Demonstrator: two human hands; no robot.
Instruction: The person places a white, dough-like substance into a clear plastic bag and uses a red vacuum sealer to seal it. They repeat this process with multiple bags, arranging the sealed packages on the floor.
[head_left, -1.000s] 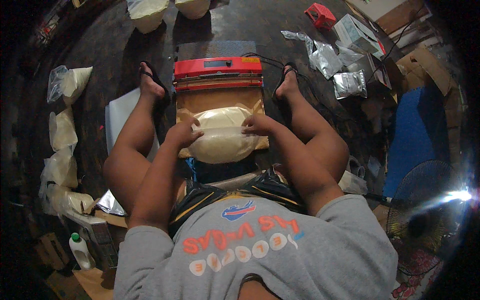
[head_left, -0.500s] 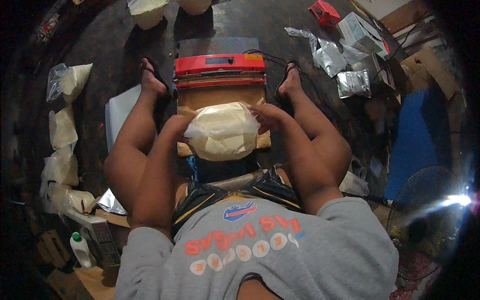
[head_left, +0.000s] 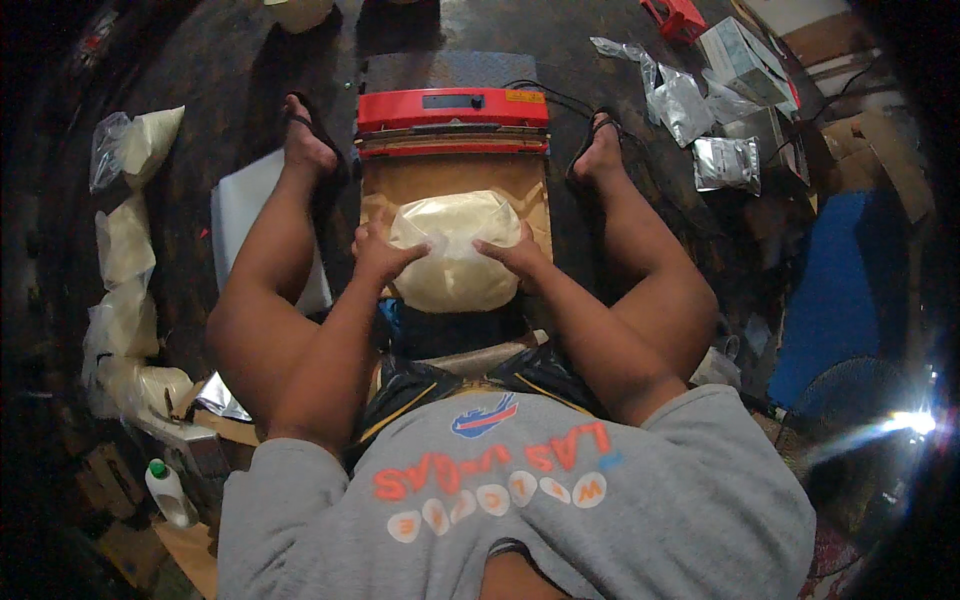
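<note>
A plump clear bag of cream-coloured powder (head_left: 456, 280) rests on a brown board (head_left: 460, 172) between my legs. My left hand (head_left: 388, 250) grips its left side, thumb pressed on top. My right hand (head_left: 513, 255) grips the right side the same way, its thumb reaching inward over the plastic. Just beyond the bag stands a red heat sealer (head_left: 450, 105) on a grey patterned base (head_left: 445, 70), with a dark cable at its right.
Filled powder bags (head_left: 128, 245) line the left, beside translucent sheets (head_left: 305, 265) and a white bottle (head_left: 170, 490). Silver pouches (head_left: 725, 162), a box (head_left: 745, 60) and a red stool (head_left: 673, 15) sit upper right. A blue mat (head_left: 825, 270) and a fan (head_left: 840, 400) are at right.
Both hands have moved their thumbs onto the bag's top, closer toward its middle. The bag's upper face and plastic folds have shifted and it looks rounder.
</note>
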